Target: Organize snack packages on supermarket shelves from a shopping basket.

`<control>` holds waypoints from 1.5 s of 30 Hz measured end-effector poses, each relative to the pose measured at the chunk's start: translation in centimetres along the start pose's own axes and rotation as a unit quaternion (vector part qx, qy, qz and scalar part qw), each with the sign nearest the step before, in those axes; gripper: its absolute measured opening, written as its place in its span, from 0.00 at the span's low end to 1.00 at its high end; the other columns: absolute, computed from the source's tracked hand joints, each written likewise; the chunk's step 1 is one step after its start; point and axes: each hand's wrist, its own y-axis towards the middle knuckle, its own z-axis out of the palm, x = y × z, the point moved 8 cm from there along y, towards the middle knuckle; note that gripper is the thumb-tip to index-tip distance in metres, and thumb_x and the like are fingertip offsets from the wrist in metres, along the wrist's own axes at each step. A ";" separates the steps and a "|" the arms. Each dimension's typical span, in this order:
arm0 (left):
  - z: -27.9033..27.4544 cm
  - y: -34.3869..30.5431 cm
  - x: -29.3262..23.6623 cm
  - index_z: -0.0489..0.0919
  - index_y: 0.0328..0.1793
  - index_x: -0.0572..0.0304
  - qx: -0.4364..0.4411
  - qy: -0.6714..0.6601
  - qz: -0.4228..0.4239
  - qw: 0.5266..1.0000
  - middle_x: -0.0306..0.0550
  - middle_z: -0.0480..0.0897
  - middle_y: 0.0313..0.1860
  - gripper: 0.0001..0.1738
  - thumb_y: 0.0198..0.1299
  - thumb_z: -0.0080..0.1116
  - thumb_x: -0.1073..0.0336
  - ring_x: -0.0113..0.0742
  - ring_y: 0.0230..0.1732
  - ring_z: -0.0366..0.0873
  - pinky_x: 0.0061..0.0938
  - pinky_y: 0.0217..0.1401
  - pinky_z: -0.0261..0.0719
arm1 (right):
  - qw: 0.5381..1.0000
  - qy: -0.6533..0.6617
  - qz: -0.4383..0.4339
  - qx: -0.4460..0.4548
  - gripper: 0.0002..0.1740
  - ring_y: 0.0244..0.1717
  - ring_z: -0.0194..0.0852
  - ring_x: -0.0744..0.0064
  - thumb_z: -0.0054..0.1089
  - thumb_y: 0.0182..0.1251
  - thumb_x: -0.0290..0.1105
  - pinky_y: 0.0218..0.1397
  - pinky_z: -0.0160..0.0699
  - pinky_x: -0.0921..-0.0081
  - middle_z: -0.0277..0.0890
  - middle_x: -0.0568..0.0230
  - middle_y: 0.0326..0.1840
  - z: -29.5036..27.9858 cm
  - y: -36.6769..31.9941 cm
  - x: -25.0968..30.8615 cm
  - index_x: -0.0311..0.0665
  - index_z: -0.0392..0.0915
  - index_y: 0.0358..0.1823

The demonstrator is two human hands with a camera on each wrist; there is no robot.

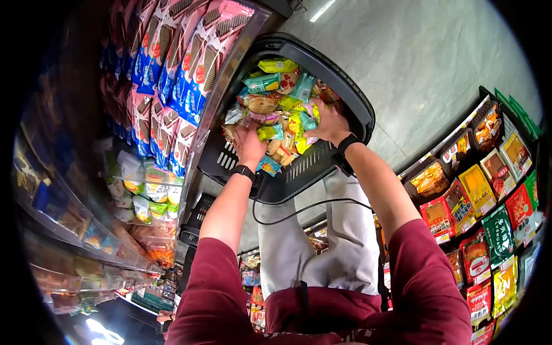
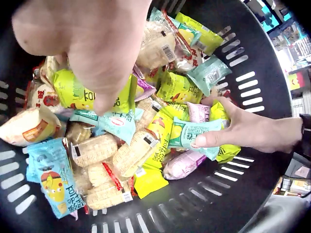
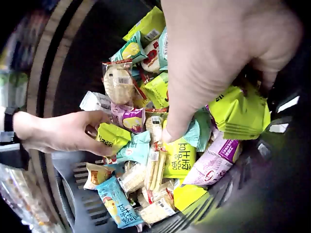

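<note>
A black shopping basket (image 1: pixel 359 98) holds a heap of small wrapped snack packets. My left hand (image 1: pixel 250 142) reaches into its left part and grips a yellow-green snack packet (image 3: pixel 113 136), thumb over the wrapper. Just below that lies a teal packet (image 3: pixel 136 147). On the basket's right side my right hand (image 1: pixel 330 123) holds a teal snack packet (image 2: pixel 197 135), its thumb across the front. Pink packets (image 2: pixel 198 112) and a yellow-green packet (image 2: pixel 227 148) lie against this hand, whose other fingers are partly hidden. Clear-wrapped biscuits (image 2: pixel 133 154) and a blue packet (image 2: pixel 50 177) lie nearer the front.
Pink and blue wafer bags (image 1: pixel 198 63) hang on a shelf along the basket's left side. Packaged foods (image 1: pixel 474 187) fill a rack at the right. Grey tiled floor (image 1: pixel 414 63) stretches beyond the basket. A black cable (image 1: pixel 299 214) loops across the person's trousers.
</note>
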 end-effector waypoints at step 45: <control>-24.8 -62.6 7.9 0.70 0.72 0.57 0.244 -0.439 0.447 0.740 0.40 0.81 0.58 0.29 0.71 0.68 0.59 0.26 0.58 0.77 0.29 0.59 0.79 | 0.873 0.271 -0.388 -0.120 0.20 0.55 0.82 0.73 0.74 0.67 0.24 0.58 0.83 0.73 0.85 0.60 0.53 8.4 -71.2 22.3 0.34 0.78 0.57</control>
